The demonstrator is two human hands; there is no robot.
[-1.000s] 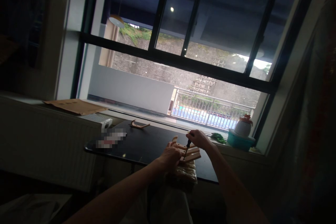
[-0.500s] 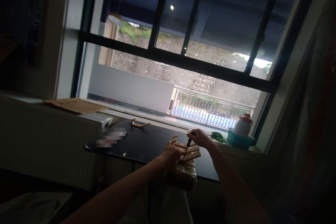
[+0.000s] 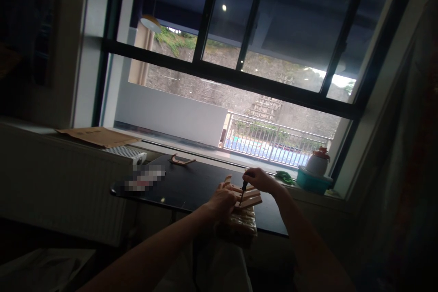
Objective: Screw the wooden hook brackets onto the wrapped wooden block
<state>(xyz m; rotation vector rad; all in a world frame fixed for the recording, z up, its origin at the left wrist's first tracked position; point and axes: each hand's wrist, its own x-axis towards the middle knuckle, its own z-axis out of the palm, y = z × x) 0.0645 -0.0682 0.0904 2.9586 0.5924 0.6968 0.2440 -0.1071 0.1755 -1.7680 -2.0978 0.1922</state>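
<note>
My right hand [image 3: 258,179] is closed round the handle of a screwdriver [image 3: 243,189], whose shaft slants down to a slatted wooden piece [image 3: 251,200]. The tip meets the wood near its front slat. My left hand [image 3: 222,198] grips the left side of that piece, and its fingers partly hide the wood. A short curved wooden end [image 3: 228,178] sticks up behind the left fingers. Beneath the piece is a block wrapped in clear plastic [image 3: 241,221], at the front edge of the dark table [image 3: 191,187].
Another curved wooden part [image 3: 182,161] lies at the table's back. A blurred-out item [image 3: 145,179] is on the left. On the sill stand a teal box [image 3: 313,179] with a bottle [image 3: 317,162] on top and a green cloth [image 3: 284,177]. A brown envelope [image 3: 99,136] lies by the radiator [image 3: 65,178].
My right hand and the screwdriver handle have shifted very slightly, with the fingers turned a little on the handle. My left hand and the wooden piece stay where they were.
</note>
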